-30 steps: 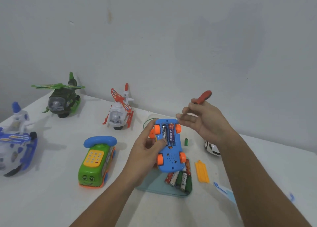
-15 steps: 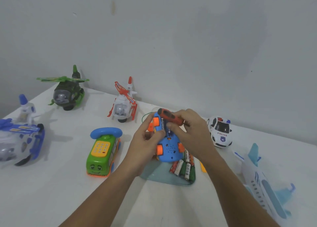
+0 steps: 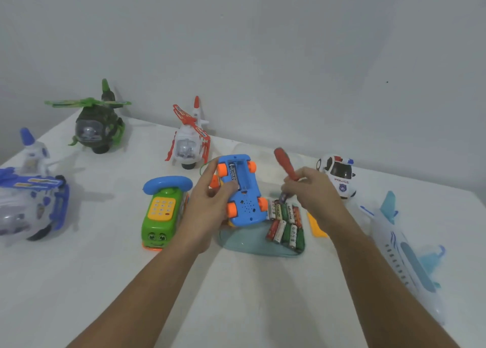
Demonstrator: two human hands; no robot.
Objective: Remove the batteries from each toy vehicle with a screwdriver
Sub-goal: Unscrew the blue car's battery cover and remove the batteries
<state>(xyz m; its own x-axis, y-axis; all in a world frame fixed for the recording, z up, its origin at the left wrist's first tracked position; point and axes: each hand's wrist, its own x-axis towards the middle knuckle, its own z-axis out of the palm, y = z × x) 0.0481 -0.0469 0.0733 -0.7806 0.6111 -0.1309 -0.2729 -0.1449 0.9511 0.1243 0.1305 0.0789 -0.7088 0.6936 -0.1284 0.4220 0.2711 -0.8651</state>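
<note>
My left hand [image 3: 207, 205] grips a blue toy car [image 3: 244, 203] held upside down, orange wheels up, its battery compartment uncovered. One battery [image 3: 232, 175] lies in the compartment's left slot; the right slot is bare. My right hand [image 3: 313, 192] holds a red-handled screwdriver [image 3: 285, 163], handle pointing up, and pinches a dark battery [image 3: 283, 196] just above a pile of loose batteries [image 3: 286, 224] on a teal tray [image 3: 247, 242].
An orange battery cover [image 3: 315, 226] lies right of the tray. Around stand a green phone bus [image 3: 160, 213], a red-white helicopter [image 3: 189, 140], a green helicopter [image 3: 97, 127], a blue-white helicopter [image 3: 29, 195], a police car [image 3: 339, 175] and a pale blue airplane [image 3: 402, 250].
My right hand went to the car's compartment, then swung right over the battery pile with a battery pinched in it. The compartment went from two batteries to one.
</note>
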